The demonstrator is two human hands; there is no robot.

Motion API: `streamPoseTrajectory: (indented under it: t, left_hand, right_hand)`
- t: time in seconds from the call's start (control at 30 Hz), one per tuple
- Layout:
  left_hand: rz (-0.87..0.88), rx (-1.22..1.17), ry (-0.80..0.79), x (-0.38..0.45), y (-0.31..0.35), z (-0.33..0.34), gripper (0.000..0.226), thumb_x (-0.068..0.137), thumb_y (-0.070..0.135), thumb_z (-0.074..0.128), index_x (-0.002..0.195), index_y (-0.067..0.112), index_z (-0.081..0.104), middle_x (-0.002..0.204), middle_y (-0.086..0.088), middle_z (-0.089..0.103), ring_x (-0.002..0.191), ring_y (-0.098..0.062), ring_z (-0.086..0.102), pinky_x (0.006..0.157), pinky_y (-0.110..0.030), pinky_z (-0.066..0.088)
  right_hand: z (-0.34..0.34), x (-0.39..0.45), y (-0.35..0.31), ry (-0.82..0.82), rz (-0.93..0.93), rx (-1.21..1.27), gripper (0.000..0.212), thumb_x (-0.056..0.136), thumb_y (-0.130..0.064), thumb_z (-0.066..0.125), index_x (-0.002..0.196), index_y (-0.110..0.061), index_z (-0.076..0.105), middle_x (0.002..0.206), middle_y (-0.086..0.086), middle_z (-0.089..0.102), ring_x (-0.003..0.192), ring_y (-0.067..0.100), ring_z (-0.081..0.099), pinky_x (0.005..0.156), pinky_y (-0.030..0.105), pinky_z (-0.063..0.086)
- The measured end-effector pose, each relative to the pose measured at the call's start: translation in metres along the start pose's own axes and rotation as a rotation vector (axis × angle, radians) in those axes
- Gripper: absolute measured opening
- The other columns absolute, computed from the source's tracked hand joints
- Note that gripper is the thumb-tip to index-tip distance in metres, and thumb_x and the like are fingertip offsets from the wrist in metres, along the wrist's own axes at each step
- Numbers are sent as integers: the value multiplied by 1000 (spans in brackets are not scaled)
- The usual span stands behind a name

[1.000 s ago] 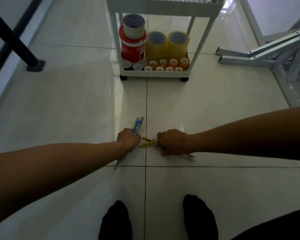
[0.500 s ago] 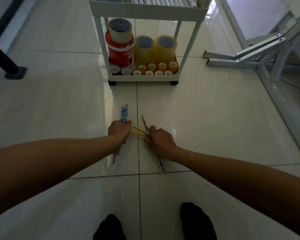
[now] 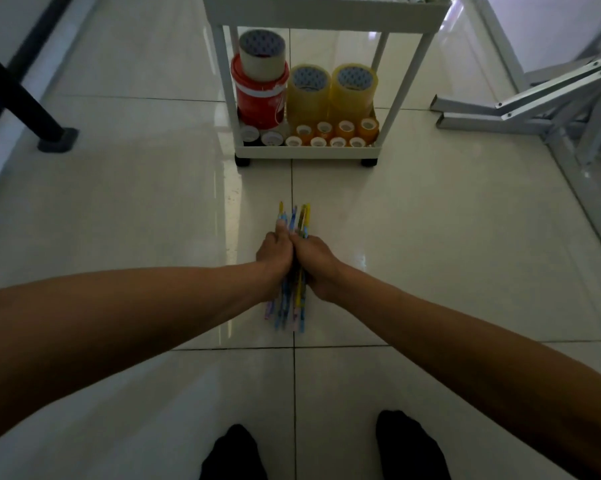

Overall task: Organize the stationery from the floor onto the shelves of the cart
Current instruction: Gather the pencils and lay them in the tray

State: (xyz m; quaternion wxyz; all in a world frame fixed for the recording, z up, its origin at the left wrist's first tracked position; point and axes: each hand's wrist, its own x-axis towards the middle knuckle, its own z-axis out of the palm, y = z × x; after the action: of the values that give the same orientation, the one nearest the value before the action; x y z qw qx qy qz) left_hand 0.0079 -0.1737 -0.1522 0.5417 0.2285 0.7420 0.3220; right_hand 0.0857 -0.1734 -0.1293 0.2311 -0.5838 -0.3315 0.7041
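A bundle of several blue, yellow and pink pens (image 3: 293, 220) is gripped between both hands in front of me, above the tiled floor. My left hand (image 3: 274, 254) holds the bundle's left side and my right hand (image 3: 314, 259) its right side, the two hands pressed together. Pen ends stick out beyond the fingers and back below the wrists. The white cart (image 3: 326, 10) stands just ahead. Its bottom shelf holds a red tape stack, large yellow tape rolls (image 3: 330, 95) and several small rolls (image 3: 326, 135).
A black table leg with a foot (image 3: 54, 138) stands at the left. Grey metal frame legs (image 3: 534, 105) lie at the right. My two feet in black socks (image 3: 409, 448) are at the bottom edge. Glossy white tiles surround the cart.
My two hands, each holding its own pens a second ago, have come together and joined the pens into one bundle pointing at the cart. The yellow pens have left the floor.
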Motion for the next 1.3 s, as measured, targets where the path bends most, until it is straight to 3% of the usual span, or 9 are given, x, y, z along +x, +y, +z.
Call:
streamPoseTrajectory:
  t: [0.13,0.33,0.43,0.53,0.77,0.93,1.1,1.2,1.3]
  left_hand:
    - [-55,-225,-16,-9,-3,8,69,104,59,24,138,8,56,134,-17,60,126,-30,56,113,-43,41]
    - [0,-83,122,-9,-8,4,58,103,51,33,124,6,64,128,-19,63,121,-36,59,108,-47,46]
    - [39,-24,196,-4,-12,1,48,99,52,47,93,13,74,101,-11,73,94,-28,70,92,-39,56]
    - [101,72,208,-4,-9,-10,40,91,52,63,81,17,78,81,-5,75,71,-19,70,72,-29,58]
    - [197,87,218,-10,2,-13,19,93,30,62,92,22,79,87,-6,76,84,-24,72,80,-36,60]
    - [241,51,241,-17,9,-2,33,104,39,41,96,26,71,97,-3,73,86,-17,67,70,-26,49]
    - [140,-108,182,-26,34,0,77,100,65,16,105,12,72,103,-12,73,98,-27,69,96,-44,52]
    - [387,-32,85,-36,49,0,74,84,82,35,106,18,66,101,0,71,95,-14,67,93,-40,54]
    - [624,31,31,-40,53,-1,67,81,61,71,129,19,50,121,2,63,111,-12,62,95,-30,54]
  right_hand:
    - [10,0,1,-41,80,114,55,101,-42,48,138,-1,50,138,24,55,126,42,55,104,52,46]
    - [13,-5,3,-6,170,241,54,100,-39,48,136,1,50,139,28,52,130,46,48,110,59,39]
    - [14,-11,6,-7,155,328,50,104,-38,43,133,2,53,137,24,57,129,39,53,102,44,50]
    - [14,-11,7,22,157,458,42,105,-38,44,120,-4,62,108,14,68,95,18,68,65,20,55]
    - [10,-5,-7,-42,125,412,45,94,-38,65,120,-2,66,111,16,72,94,23,70,77,30,57]
    - [-1,1,-12,-16,-74,208,42,86,-35,77,106,2,71,94,20,75,82,26,74,67,32,60]
    - [-13,4,-24,137,-371,0,27,81,-27,80,80,-3,68,65,10,68,56,17,65,53,30,51]
    - [-18,7,-31,228,-606,-56,16,85,-17,76,88,-3,68,76,12,70,70,28,69,60,41,58]
    - [-18,8,-34,269,-755,-20,13,89,-21,72,94,-9,69,82,7,71,80,27,70,67,44,59]
